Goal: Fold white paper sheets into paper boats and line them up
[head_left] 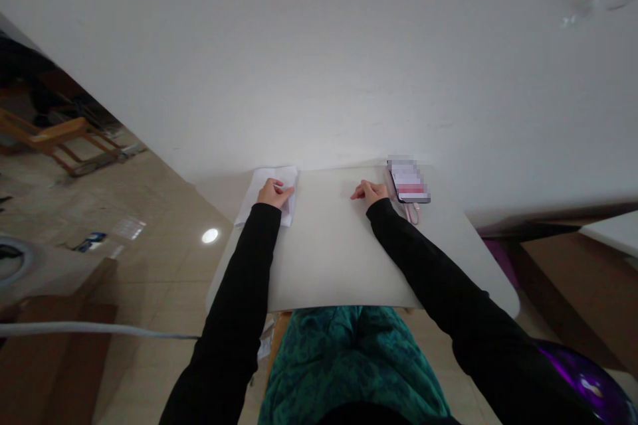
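White sheet (255, 198), of paper or thin cloth (which one cannot be told from this view), is laid flat on the left part of the counter (329, 259), with one corner reaching the counter's edge. The left hand (273, 194) is placed on top of it, with the fingers held together across its right side, and no clamping or pinching can be made out. The right hand (369, 192) is rested on the counter well apart from the sheet, its fingers also together and nothing held.

Just beyond that hand, a flat handheld device (409, 180), obscured by pixelation, is set at the far edge, and a pink cable (411, 214) is trailed from it beside the right wrist. The sheet could be dragged over the edge if it were pushed leftward under the left hand. The device could be pulled off if the cable were snagged by the right wrist.

Black sleeves (239, 292) are extended from the near edge, above a green patterned garment (349, 358). Further out, a beige tiled floor (149, 212) is seen at the left, with a wooden chair (54, 136) beyond it and a brown box (54, 358) nearer. A glossy purple object (583, 378) is seen at the lower right.
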A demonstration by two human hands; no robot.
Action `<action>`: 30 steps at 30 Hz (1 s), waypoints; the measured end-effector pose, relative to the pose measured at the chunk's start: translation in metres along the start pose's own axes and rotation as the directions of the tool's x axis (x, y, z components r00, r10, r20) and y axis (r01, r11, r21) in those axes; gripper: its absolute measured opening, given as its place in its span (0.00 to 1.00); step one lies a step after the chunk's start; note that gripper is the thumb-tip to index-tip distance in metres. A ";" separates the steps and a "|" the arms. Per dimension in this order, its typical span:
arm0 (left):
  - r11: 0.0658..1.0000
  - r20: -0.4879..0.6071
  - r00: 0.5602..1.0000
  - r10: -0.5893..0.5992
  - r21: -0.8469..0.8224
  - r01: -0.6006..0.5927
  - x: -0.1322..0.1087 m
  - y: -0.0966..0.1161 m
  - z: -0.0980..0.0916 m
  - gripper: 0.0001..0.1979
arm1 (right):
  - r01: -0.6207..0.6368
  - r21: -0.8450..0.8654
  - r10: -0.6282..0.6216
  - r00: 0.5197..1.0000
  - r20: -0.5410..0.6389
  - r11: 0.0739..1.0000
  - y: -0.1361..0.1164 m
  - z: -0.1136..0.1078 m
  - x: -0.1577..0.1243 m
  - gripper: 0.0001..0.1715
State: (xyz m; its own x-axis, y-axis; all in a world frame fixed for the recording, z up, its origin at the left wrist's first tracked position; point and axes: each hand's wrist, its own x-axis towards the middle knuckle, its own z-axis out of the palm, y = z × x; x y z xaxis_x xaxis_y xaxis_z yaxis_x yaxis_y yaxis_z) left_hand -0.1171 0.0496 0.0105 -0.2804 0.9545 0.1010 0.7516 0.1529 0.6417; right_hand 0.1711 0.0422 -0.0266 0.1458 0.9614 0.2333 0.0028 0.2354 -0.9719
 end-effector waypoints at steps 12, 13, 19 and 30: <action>0.998 0.003 0.999 0.037 -0.058 -0.037 0.009 -0.012 0.001 0.17 | -0.014 0.022 0.015 1.000 -0.021 1.000 0.008 0.001 0.003 0.25; 0.997 0.003 0.999 0.046 -0.069 -0.046 0.010 -0.014 0.000 0.17 | -0.014 0.021 0.014 1.000 -0.020 1.000 0.008 0.000 0.003 0.25; 0.981 0.070 0.988 0.134 -0.153 -0.122 0.013 -0.018 -0.012 0.15 | -0.016 0.009 0.016 1.000 -0.027 1.000 0.008 0.000 0.003 0.25; 0.975 0.064 0.989 0.130 -0.190 -0.115 0.010 -0.021 -0.021 0.12 | -0.003 -0.015 0.003 1.000 -0.021 1.000 0.010 -0.003 0.003 0.26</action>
State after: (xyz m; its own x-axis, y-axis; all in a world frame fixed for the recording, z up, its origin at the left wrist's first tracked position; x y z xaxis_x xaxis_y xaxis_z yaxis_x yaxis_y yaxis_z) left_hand -0.1484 0.0502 0.0142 -0.1415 0.9808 0.1342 0.6515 -0.0098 0.7586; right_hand 0.1743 0.0467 -0.0362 0.1664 0.9589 0.2298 0.0175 0.2301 -0.9730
